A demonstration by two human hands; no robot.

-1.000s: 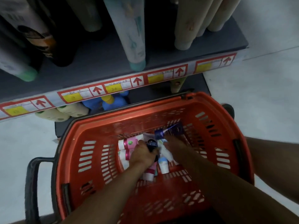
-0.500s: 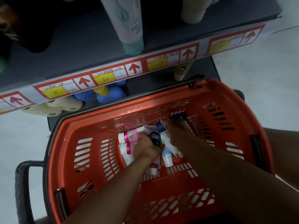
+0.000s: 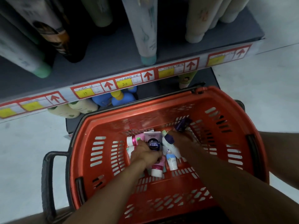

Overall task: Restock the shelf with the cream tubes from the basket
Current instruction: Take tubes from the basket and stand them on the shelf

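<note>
An orange basket point(image 3: 252, 143) stands on the floor below the shelf point(image 3: 100, 50). Several cream tubes lie in a heap at its bottom. My left hand point(image 3: 145, 154) is down in the heap, closed around a pale purple tube with a black label point(image 3: 153, 141). My right hand point(image 3: 182, 139) is beside it, closed on a dark purple tube point(image 3: 182, 124) that sticks up toward the basket's far wall. A pink-capped tube point(image 3: 135, 140), a white and blue tube point(image 3: 171, 160) and a pink tube point(image 3: 157, 168) lie loose around the hands.
Tall tubes stand cap-down on the dark shelf, among them a teal-capped tube point(image 3: 147, 46) and a green-capped tube point(image 3: 32, 62). Price labels with red arrows point(image 3: 126, 81) line its front edge. Blue and cream bottles point(image 3: 119, 97) sit on the lower shelf. The basket's black handle point(image 3: 47, 180) hangs left.
The view has tilted back up, showing more of the shelf. My right hand has lifted the dark purple tube toward the far right of the basket. My left hand stays on the black-labelled tube.
</note>
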